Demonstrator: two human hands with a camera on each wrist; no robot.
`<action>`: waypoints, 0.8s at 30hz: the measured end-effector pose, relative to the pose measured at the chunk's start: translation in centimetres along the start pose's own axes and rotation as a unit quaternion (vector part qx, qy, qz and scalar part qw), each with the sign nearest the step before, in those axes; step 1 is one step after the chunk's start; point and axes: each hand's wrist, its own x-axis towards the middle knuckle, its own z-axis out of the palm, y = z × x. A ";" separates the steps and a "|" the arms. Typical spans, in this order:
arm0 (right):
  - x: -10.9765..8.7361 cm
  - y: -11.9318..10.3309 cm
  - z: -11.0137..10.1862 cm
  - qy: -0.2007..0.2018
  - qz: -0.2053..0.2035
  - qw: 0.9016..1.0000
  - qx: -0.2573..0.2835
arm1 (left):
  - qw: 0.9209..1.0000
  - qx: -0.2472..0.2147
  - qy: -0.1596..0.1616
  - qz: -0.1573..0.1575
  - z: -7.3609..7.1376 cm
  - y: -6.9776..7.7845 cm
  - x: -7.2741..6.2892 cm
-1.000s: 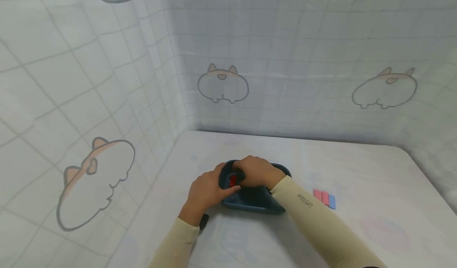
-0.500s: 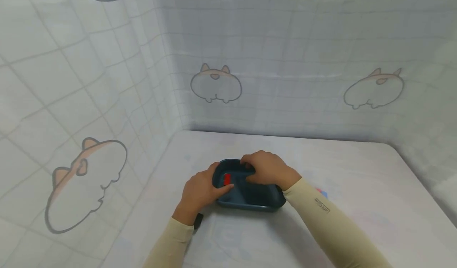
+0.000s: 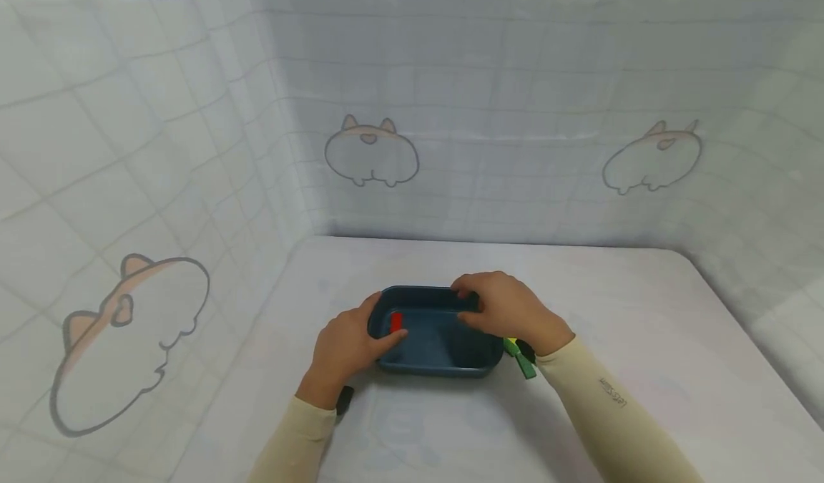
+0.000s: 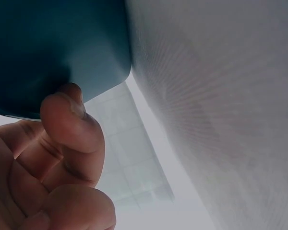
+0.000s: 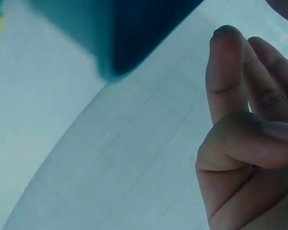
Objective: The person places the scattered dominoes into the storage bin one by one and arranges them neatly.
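A dark teal rectangular box (image 3: pixel 431 371) lies open side up on the table. Inside its left end is a small red block (image 3: pixel 395 321). My left hand (image 3: pixel 347 343) grips that end, thumb over the rim; in the left wrist view its curled fingers meet the box wall. Over the back right corner hovers my right hand (image 3: pixel 508 308), fingers loosely bent. In the right wrist view nothing lies between these fingers (image 5: pixel 228 72), and they are apart from the box (image 5: pixel 149 38).
Green blocks (image 3: pixel 521 360) and a bit of yellow (image 3: pixel 511 340) show just right of the box, partly covered by the right wrist. A pale patterned cloth covers the table (image 3: pixel 412 433). Curtain-like sheets with drawn animals (image 3: pixel 372 154) hang at the back and left.
My right hand has moved away from the red block to the box's right side. The left hand keeps its hold. Green blocks have come into view; the pink and blue ones are hidden.
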 end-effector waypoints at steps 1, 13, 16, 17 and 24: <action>-0.4 0.3 -0.2 0.006 0.001 1.000 0.004 | 1.000 0.000 0.000 -0.001 0.0 0.0 -0.1; -6.0 4.2 -1.2 0.019 0.078 0.996 0.046 | 1.000 -0.011 0.000 0.009 -0.1 0.3 0.0; -7.2 5.3 -0.6 0.011 0.097 0.994 0.046 | 1.000 -0.007 -0.003 0.004 -0.1 0.2 0.1; -7.6 5.6 -0.5 0.007 0.106 0.993 0.047 | 1.000 -0.006 -0.005 0.002 -0.1 0.2 0.0; -9.9 6.8 -0.1 -0.008 0.136 0.989 0.062 | 1.000 -0.009 -0.002 0.007 0.3 0.2 0.0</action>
